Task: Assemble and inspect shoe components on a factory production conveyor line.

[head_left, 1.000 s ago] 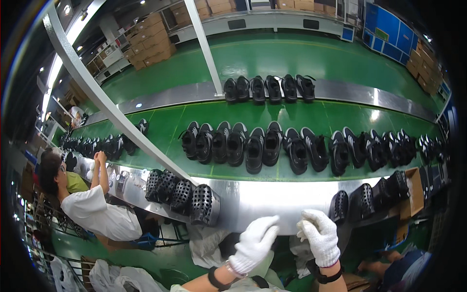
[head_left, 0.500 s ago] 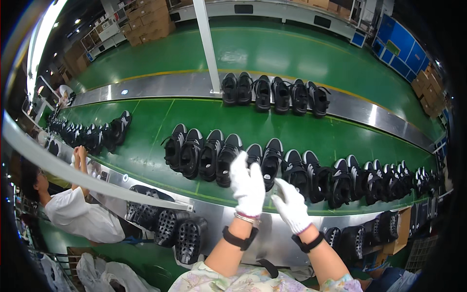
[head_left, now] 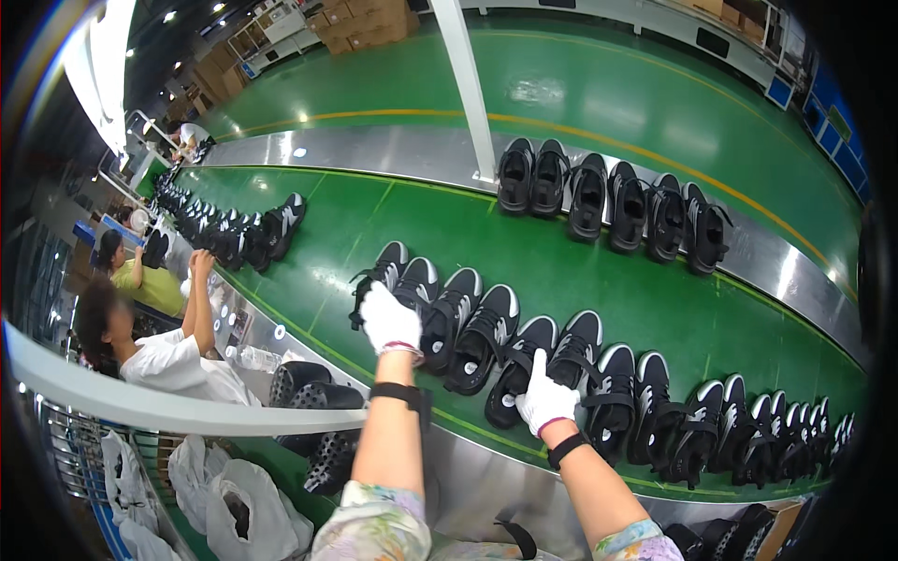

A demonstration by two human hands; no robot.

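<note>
- Beside the bare steel ledge (head_left: 486,477) at left, a co-worker in a white shirt (head_left: 154,369) raises both hands (head_left: 201,263).
- Further right, the left hand, in a white knit glove (head_left: 391,320), reaches over the heel ends of two black sneakers with pale grey toe edging (head_left: 417,279) on the glossy green belt (head_left: 346,215); whether its fingers grip anything, I cannot tell.
- Between the hands, two more sneakers (head_left: 487,335) point away, long axes slanting forward and rightward.
- Next, the right hand, likewise gloved (head_left: 545,396), extends its index finger, the others curled, at a matching pair (head_left: 577,343) just ahead; contact is unclear. It is the nearer hand there; the left is nearer the first pair.
- Rightmost, further sneakers (head_left: 653,397) continue the row.
</note>
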